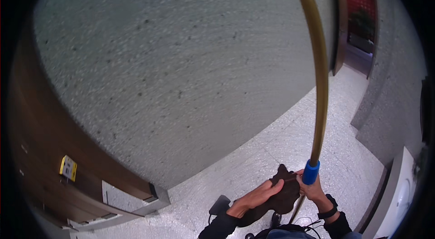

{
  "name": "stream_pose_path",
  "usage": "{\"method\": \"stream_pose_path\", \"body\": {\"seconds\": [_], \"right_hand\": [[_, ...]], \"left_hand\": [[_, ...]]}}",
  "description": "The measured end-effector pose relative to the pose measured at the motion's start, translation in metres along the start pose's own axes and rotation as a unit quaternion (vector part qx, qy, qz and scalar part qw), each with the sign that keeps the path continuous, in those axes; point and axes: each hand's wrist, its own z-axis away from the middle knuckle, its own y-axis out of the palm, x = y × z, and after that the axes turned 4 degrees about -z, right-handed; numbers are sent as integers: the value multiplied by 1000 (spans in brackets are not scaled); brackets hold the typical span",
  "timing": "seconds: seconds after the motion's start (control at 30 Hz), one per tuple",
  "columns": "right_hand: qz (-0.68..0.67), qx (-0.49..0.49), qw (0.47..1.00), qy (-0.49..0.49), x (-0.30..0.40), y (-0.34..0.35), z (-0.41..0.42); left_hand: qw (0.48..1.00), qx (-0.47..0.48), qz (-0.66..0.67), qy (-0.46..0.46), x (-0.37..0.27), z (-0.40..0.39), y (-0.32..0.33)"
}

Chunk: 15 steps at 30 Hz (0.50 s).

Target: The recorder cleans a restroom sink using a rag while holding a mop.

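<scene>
A long yellowish-brown pole (321, 86) rises in front of me and runs out of the top of the view. It looks bent, perhaps partly by the lens. My right hand (313, 190) grips it at a blue collar (310, 173), and a thinner shaft continues below toward the floor. In my left hand (260, 194) is a dark brown cloth (283, 202), pinned under the thumb with its loose part hanging down. The cloth's upper edge reaches my right fingers; whether they hold it too is hidden.
A grey speckled wall (170, 69) fills much of the view, above a pale floor (285, 147). At far right is a doorway (360, 28) with a wooden door. A white fixture (397, 195) stands right. Brown panelling (40, 116) on the left carries a yellow-and-white box (68, 168).
</scene>
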Motion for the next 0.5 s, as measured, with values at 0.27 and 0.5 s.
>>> {"method": "stream_pose_path", "body": {"seconds": [0.27, 0.5], "right_hand": [[22, -184, 979, -84, 25, -110, -101], [-90, -188, 970, -122, 49, -190, -183]], "left_hand": [[956, 19, -292, 34, 0, -139, -61], [915, 17, -401, 48, -14, -260, -95]]}}
